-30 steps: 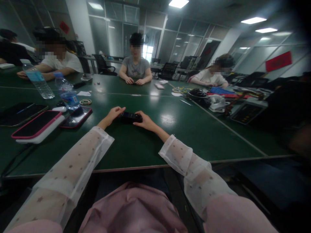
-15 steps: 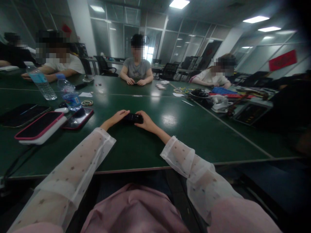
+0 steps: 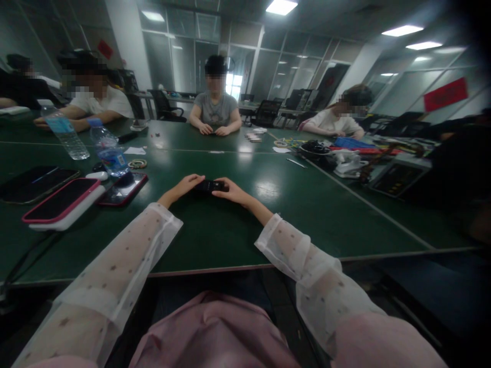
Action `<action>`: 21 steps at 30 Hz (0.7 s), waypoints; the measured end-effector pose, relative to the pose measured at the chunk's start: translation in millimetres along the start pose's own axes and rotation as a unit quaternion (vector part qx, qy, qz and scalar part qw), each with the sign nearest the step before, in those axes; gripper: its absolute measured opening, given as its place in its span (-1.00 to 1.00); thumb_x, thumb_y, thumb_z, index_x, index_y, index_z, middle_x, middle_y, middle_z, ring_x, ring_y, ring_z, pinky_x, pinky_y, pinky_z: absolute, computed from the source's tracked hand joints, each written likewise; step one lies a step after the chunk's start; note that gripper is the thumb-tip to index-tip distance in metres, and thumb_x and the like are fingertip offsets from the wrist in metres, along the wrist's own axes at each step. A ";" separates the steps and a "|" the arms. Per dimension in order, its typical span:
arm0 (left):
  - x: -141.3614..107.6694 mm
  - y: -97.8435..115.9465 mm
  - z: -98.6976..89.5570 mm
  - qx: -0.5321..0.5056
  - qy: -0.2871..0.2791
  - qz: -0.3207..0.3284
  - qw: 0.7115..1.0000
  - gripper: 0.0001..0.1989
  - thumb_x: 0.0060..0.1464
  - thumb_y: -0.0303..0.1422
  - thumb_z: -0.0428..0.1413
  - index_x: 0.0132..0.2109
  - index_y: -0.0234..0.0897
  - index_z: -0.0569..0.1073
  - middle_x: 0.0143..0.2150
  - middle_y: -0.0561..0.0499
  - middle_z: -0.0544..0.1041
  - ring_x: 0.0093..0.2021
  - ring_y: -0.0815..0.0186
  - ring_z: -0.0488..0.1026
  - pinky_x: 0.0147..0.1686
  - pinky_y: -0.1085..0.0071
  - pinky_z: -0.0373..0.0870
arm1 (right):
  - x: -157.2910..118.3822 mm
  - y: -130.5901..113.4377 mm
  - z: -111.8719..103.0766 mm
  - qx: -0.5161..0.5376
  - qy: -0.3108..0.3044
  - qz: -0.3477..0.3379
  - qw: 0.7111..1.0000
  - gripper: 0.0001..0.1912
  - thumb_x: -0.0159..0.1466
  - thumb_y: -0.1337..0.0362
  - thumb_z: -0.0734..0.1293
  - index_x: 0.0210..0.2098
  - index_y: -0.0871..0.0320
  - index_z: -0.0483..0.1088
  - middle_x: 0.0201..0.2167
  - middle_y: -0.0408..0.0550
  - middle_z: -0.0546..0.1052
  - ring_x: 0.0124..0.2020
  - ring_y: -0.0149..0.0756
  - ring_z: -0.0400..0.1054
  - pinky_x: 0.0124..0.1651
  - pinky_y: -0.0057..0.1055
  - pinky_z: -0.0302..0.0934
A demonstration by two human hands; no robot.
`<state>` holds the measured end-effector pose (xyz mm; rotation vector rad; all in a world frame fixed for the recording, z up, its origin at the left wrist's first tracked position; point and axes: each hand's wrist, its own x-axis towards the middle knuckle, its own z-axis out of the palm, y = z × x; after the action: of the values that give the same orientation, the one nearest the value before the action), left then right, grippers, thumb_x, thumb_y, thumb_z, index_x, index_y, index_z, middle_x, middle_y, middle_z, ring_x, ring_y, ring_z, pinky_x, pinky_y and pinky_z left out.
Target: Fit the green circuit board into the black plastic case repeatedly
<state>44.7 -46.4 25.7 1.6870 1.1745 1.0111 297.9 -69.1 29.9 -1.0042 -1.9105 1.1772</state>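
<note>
A small, dark, oblong device like a phone lies lengthwise between my two hands, low over the green table. My left hand grips its left end, with the thumb along the near edge. On the other end, my right hand is closed, its thumb and index finger curled round the corner. Faint pale marks show on the device's dark face. The fingers beneath it are hidden. Sheer white sleeves with star dots cover both my forearms.
To the left are a phone in a pink case on a white block, another pink-edged phone, a dark tablet-like slab and two water bottles. A pen and a cluttered pile lie right. Several people sit around.
My right hand's thumb and fingers have shifted slightly on the device's right end. My left hand and the device stay almost where they were.
</note>
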 end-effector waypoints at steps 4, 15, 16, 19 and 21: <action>-0.9 2.4 0.8 -0.002 0.007 -0.008 1.000 -0.48 0.04 0.14 0.25 -0.13 -0.23 0.63 -0.13 -0.06 0.60 -0.10 0.15 0.49 -0.07 0.32 0.32 | -0.2 -4.4 -4.2 0.044 -0.016 0.041 0.998 -0.36 0.11 0.10 0.60 0.10 0.10 0.36 -0.06 -0.01 0.60 0.01 -0.16 0.52 0.27 -0.03 0.32; -2.3 7.6 1.6 -0.007 0.005 -0.014 1.000 -0.48 0.01 0.12 0.28 -0.12 -0.23 0.63 -0.09 -0.09 0.61 -0.06 0.12 0.50 -0.03 0.29 0.33 | 2.3 2.7 -5.9 0.059 0.002 0.032 0.998 -0.39 0.04 0.17 0.64 0.02 0.11 0.43 -0.14 -0.07 0.61 -0.06 -0.19 0.53 0.22 -0.06 0.35; -2.9 8.5 1.7 -0.006 0.005 -0.015 1.000 -0.48 0.02 0.12 0.28 -0.12 -0.23 0.63 -0.08 -0.09 0.61 -0.06 0.12 0.50 -0.03 0.29 0.34 | 2.4 3.4 -5.8 0.057 0.005 0.030 0.998 -0.39 0.03 0.18 0.64 0.02 0.12 0.44 -0.15 -0.07 0.61 -0.08 -0.19 0.53 0.22 -0.05 0.35; -4.3 10.2 2.1 -0.007 0.000 -0.018 1.000 -0.49 0.04 0.11 0.27 -0.11 -0.24 0.64 -0.09 -0.10 0.61 -0.07 0.12 0.50 -0.05 0.29 0.35 | 1.8 2.6 -5.4 0.047 0.012 0.021 0.999 -0.40 0.02 0.21 0.64 0.02 0.13 0.45 -0.16 -0.06 0.60 -0.09 -0.20 0.52 0.21 -0.03 0.34; -4.6 10.4 2.3 -0.006 -0.007 -0.016 1.000 -0.48 0.04 0.13 0.26 -0.13 -0.24 0.64 -0.11 -0.10 0.61 -0.08 0.12 0.50 -0.06 0.30 0.34 | 0.9 0.6 -5.2 0.040 0.013 0.015 0.999 -0.40 0.02 0.22 0.64 0.02 0.13 0.46 -0.15 -0.06 0.60 -0.08 -0.20 0.52 0.21 -0.02 0.34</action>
<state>48.8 -53.5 33.8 1.6587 1.1808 0.9845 302.0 -66.1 31.4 -1.0034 -1.8190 1.2425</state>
